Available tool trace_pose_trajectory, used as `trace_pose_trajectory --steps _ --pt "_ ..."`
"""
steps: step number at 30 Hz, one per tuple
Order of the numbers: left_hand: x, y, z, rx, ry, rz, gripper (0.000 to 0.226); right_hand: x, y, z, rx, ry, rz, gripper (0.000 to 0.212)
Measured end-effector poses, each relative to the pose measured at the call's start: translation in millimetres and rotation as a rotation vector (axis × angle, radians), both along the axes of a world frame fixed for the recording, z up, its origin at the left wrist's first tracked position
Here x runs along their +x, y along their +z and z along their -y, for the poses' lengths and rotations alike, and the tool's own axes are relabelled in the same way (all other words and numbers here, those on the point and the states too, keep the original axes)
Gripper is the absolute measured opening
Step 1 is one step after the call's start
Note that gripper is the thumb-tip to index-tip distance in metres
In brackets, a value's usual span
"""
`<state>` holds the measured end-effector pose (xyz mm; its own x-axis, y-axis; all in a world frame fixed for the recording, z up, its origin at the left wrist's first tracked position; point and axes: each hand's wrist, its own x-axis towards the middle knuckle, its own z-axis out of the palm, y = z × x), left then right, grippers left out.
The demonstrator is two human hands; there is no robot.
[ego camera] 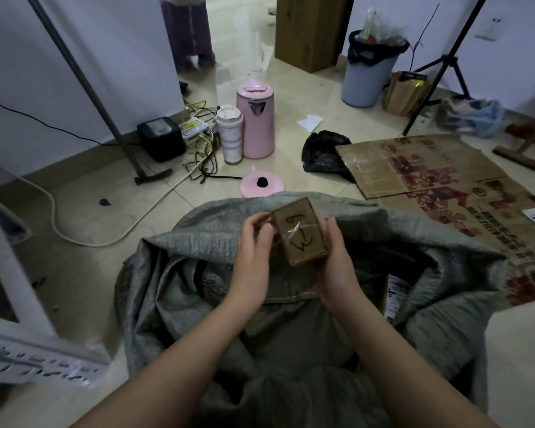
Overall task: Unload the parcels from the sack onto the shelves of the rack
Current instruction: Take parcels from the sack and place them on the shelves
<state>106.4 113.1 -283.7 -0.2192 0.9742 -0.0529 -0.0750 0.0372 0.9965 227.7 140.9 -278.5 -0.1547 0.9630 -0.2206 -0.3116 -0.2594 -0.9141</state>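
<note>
Two bare forearms reach up from the bottom edge over a grey woven sack (173, 273), its coarse cloth slumped in soft folds on the glossy tiled floor (90, 273). Above its open mouth both hands hold one small parcel (300, 231) — a flat brown block, wrapped smooth, with black marker scrawl on its face and a thin strip of clear tape across it. The left hand (252, 257) has its fingers curled against the parcel's left edge; the right hand (337, 261) cups the right side, fingers wrapped behind it and thumb along the edge. Inside the sack, at right, a cardboard box with a white printed label (394, 296) shows.

Beyond the sack lies a round pink lid (261, 185) with a black knob, and behind it stand a tall pink kettle (255, 118) and a cylindrical pale flask (229, 134). A flattened cardboard sheet (445, 196) with red print spreads at right, a crumpled black bag (322, 152) at its corner. At lower left juts a white perforated metal rack (28, 359) — its shelves are mostly out of view.
</note>
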Motion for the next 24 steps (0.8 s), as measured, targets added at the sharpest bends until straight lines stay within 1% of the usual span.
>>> trace_pose_trajectory --steps 2,4,6,7,9,11,13,14,15,17,19,21,24 --pt "-3.9 14.5 -6.4 -0.134 0.046 0.200 0.031 -1.7 0.8 -4.9 0.114 -0.003 0.160 0.037" --pt "-16.5 22.4 -9.3 -0.243 0.024 0.282 0.038 -4.0 -2.8 -10.0 0.228 0.035 0.297 0.037" --pt "-31.0 25.2 -5.8 -0.323 -0.043 0.289 0.045 -6.9 -6.0 -13.9 0.340 0.097 0.417 0.038" --pt "-39.7 27.2 -1.6 -0.345 -0.067 0.259 0.042 -11.1 -5.5 -13.9 0.403 0.136 0.482 0.039" --pt "-56.1 32.0 6.8 -0.357 -0.083 0.171 0.028 -21.2 -2.7 -8.9 0.509 0.220 0.593 0.045" --pt "-71.4 36.2 14.9 -0.364 -0.049 0.160 0.020 -38.2 0.6 1.4 0.531 0.215 0.571 0.045" --pt "-88.0 39.9 26.8 -0.387 0.025 0.218 0.017 -62.1 3.6 15.0 0.445 0.078 0.458 0.050" --pt "-97.7 41.2 33.7 -0.389 0.071 0.252 0.018 -75.5 6.4 20.9 0.358 0.021 0.420 0.053" --pt "-105.0 42.2 38.8 -0.385 0.114 0.276 0.021 -86.6 9.7 24.6 0.238 0.009 0.386 0.057" --pt "-118.2 43.8 46.9 -0.370 0.186 0.315 0.027 -105.8 14.2 25.3 -0.016 0.112 0.274 0.065" --pt "-129.8 46.6 54.2 -0.358 0.236 0.337 0.031 -120.7 20.5 21.6 -0.198 0.276 0.184 0.055" --pt "-141.5 53.6 58.5 -0.368 0.245 0.324 0.036 -131.7 25.7 16.1 -0.215 0.387 0.233 0.045" --pt "-159.3 80.1 74.1 -0.427 0.225 0.219 0.043 -148.3 42.9 11.5 -0.219 0.499 0.298 0.042"
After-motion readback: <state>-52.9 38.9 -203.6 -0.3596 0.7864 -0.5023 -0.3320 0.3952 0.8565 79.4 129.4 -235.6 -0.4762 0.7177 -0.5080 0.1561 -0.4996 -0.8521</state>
